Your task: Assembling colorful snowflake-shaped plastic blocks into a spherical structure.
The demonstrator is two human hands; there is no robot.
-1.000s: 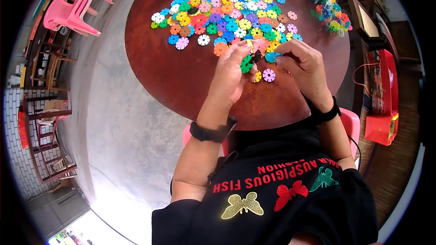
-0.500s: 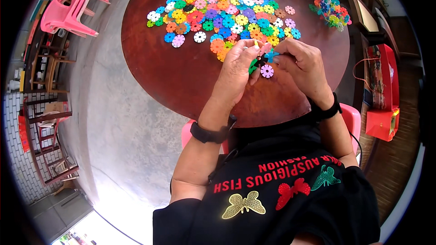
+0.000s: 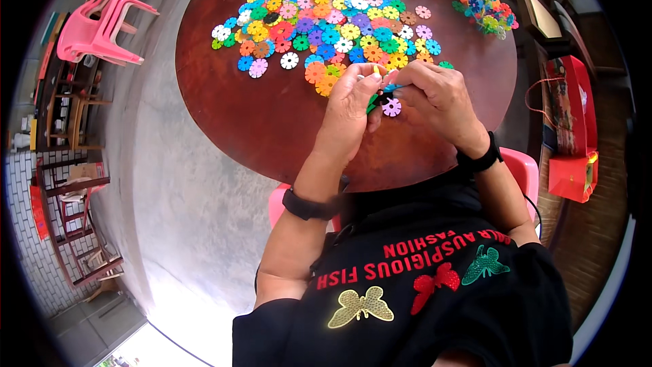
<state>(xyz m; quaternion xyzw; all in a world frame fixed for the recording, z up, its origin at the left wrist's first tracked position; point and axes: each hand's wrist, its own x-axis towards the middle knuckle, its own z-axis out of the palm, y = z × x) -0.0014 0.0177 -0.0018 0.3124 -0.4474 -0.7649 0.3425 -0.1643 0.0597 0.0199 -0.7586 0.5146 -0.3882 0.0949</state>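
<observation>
My left hand [image 3: 350, 102] is closed round a small cluster of joined snowflake discs, held just above the near part of the table. A lilac disc [image 3: 391, 107] sticks out of its lower side, beside black and green ones. A yellow edge shows by my left thumb. With thumb and fingers pinched, my right hand [image 3: 438, 95] grips a blue disc [image 3: 392, 87] against the cluster. My fingers hide much of the joint, so I cannot tell how far the blue disc is slotted in.
A pile of loose, many-coloured discs [image 3: 326, 30] spreads over the round brown table [image 3: 238, 119] beyond my hands. An assembled chain of discs [image 3: 483, 3] lies at the far right. Pink stacked stools [image 3: 102, 24] stand left; red bags [image 3: 574, 177] sit on the right.
My right hand has come closer to my left, bringing the blue disc in tight by the black one. The whole view has shifted slightly. My left hand keeps its hold.
</observation>
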